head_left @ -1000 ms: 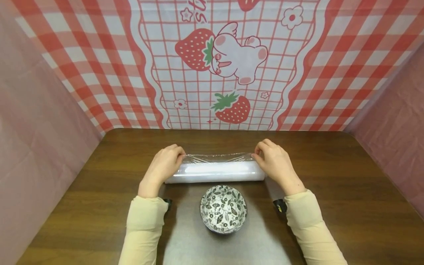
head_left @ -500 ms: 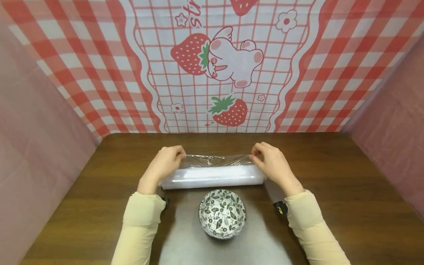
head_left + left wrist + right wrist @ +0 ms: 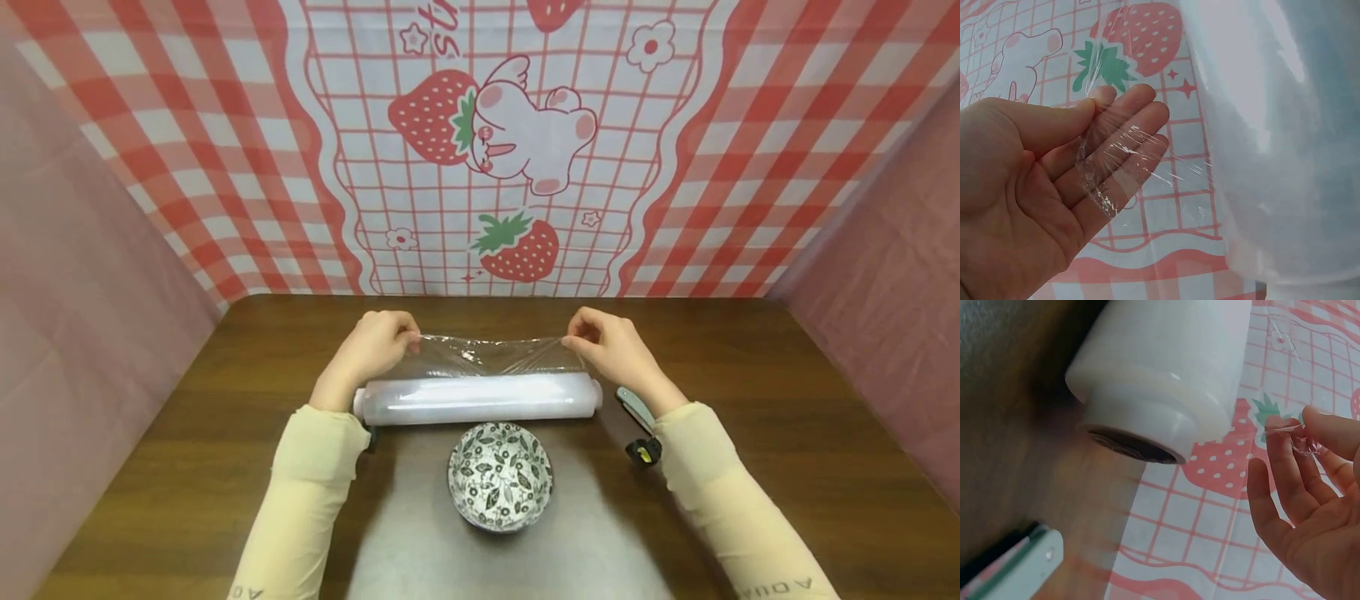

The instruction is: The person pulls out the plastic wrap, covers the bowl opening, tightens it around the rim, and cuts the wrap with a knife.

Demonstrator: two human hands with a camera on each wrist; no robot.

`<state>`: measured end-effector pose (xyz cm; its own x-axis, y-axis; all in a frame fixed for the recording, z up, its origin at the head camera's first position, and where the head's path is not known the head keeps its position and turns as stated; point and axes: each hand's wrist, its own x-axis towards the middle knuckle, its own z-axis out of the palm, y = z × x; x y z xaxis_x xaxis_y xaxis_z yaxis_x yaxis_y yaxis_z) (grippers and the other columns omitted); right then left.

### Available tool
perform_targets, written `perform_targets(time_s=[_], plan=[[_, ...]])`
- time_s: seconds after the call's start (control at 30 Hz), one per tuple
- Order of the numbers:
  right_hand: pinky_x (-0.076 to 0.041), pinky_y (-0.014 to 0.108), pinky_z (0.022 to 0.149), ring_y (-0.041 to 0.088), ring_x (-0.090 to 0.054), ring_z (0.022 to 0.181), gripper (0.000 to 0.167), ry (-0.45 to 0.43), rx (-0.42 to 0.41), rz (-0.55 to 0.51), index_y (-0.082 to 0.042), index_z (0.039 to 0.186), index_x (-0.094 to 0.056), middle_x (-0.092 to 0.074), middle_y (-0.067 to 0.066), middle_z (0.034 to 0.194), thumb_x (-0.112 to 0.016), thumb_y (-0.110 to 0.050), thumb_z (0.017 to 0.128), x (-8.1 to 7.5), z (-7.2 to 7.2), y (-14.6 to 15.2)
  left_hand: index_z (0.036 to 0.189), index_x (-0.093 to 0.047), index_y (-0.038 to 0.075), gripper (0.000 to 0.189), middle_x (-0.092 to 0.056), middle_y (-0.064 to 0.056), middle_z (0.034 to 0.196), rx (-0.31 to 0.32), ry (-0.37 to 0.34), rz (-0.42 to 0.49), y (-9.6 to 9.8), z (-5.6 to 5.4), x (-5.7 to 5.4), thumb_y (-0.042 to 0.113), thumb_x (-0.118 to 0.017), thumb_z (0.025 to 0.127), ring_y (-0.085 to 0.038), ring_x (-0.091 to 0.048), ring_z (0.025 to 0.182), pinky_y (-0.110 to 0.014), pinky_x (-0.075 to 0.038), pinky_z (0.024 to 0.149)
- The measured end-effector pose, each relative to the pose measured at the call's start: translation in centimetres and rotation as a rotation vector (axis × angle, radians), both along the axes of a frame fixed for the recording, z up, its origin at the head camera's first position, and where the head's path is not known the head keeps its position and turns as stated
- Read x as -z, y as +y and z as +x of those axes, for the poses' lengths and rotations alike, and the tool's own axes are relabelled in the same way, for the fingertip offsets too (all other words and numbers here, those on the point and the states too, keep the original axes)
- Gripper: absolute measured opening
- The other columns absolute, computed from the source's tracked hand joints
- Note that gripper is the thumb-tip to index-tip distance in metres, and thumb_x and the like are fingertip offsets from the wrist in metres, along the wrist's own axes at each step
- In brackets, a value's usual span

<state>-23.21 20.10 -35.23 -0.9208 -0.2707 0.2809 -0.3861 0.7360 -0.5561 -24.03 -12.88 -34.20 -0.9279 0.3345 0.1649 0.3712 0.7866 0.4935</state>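
Observation:
A roll of cling film (image 3: pixel 480 398) lies crosswise on the table in the head view, its loose edge drawn out on the far side. My left hand (image 3: pixel 384 337) pinches the left corner of the clear film (image 3: pixel 1119 147) between thumb and index finger, the other fingers spread behind the film. At the opposite corner my right hand (image 3: pixel 606 340) pinches the film with thumb and fingertips. The stretch of film between my hands sags slightly and creases. On the near side of the roll stands a round bowl (image 3: pixel 500 477) with a dark leaf pattern, its rim close to the roll.
Beside the roll's right end lies a slim pale green handle (image 3: pixel 634 408), partly hidden by my right arm; its rounded end (image 3: pixel 1047 550) shows in the right wrist view. The wooden table (image 3: pixel 795 467) ends at a red checked strawberry cloth (image 3: pixel 517 167) behind.
Both hands have moved away from the roll and upward, drawing out more film. The roll's ends and the pale green handle now show. The bowl stays put.

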Motion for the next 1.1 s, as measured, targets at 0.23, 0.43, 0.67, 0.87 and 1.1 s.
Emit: perform_targets(time_s=[0.23,0.43,0.67,0.87,1.1], plan=[[-0.039,0.029,0.057,0.015,-0.049,0.061,0.008,0.025,0.007,0.018,-0.015,0.082,-0.060,-0.059,-0.001,0.068,-0.065,-0.020,0.083,-0.6,-0.3,0.8,0.084,-0.066,0.008,0.013,-0.068,-0.002,0.072,0.030,-0.004,0.007,0.0,-0.2,-0.7,0.013,-0.055,0.089,-0.010,-0.061,0.061,-0.028,-0.048,0.057],[-0.040,0.029,0.058,0.015,-0.051,0.063,0.008,0.050,-0.007,0.046,-0.013,0.082,-0.060,-0.061,0.001,0.071,-0.065,-0.020,0.084,-1.3,-0.8,1.4,0.086,-0.066,0.009,0.015,-0.068,-0.003,0.072,0.028,-0.021,0.019,0.1,-0.7,-1.4,0.015,-0.053,0.091,-0.012,-0.063,0.062,-0.031,-0.049,0.063],[-0.042,0.030,0.059,0.015,-0.054,0.065,0.010,0.088,0.030,0.046,-0.012,0.083,-0.062,-0.063,0.003,0.073,-0.066,-0.021,0.083,-1.8,-1.4,1.9,0.088,-0.065,0.005,0.016,-0.067,-0.003,0.075,0.047,-0.020,0.042,0.5,-0.8,-1.9,0.016,-0.053,0.091,-0.015,-0.065,0.070,-0.032,-0.052,0.071],[-0.042,0.029,0.056,0.014,-0.053,0.063,0.008,0.101,0.064,0.048,-0.013,0.083,-0.063,-0.063,0.001,0.072,-0.067,-0.020,0.082,-2.2,-1.7,2.1,0.089,-0.065,0.004,0.017,-0.067,-0.003,0.075,0.037,-0.004,0.035,0.8,-0.8,-2.5,0.015,-0.052,0.092,-0.015,-0.065,0.070,-0.031,-0.051,0.069],[-0.042,0.031,0.056,0.017,-0.053,0.064,0.012,0.107,0.068,0.067,-0.011,0.085,-0.062,-0.064,0.005,0.075,-0.065,-0.022,0.083,-3.0,-2.3,2.1,0.086,-0.065,0.006,0.015,-0.067,-0.003,0.074,0.033,0.030,0.039,1.0,-0.8,-3.4,0.013,-0.053,0.091,-0.015,-0.065,0.068,-0.032,-0.051,0.071]])
